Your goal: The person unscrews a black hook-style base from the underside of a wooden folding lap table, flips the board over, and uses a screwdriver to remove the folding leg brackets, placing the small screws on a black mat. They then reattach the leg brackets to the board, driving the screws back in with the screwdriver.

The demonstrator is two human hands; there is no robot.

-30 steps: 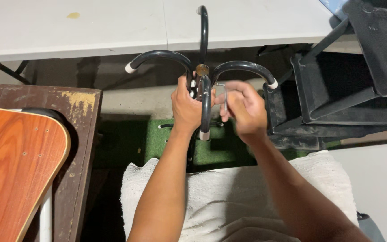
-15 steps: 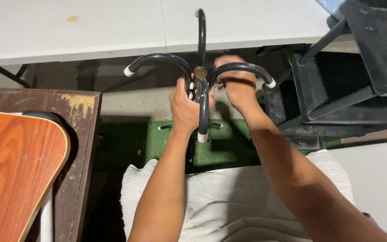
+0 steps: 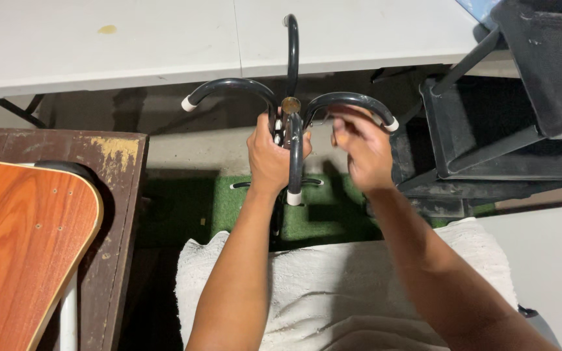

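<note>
Left hand (image 3: 269, 156) is wrapped tight round the hub of the black hook stand (image 3: 292, 123), its post running straight down toward the lap, while the right hand (image 3: 363, 151) hovers just right of it, fingers loosely curled, holding nothing.

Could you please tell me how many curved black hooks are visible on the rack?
4: far hook points toward the white table, left hook, right hook, near hook beside the left hand. Others may be hidden.

- Our left hand (image 3: 269, 156) is curled in a tight grip, forearm running back toward 7 o'clock.
- Our right hand (image 3: 362, 153) is blurred, fingers loosely bent, forearm toward 5 o'clock.
</note>
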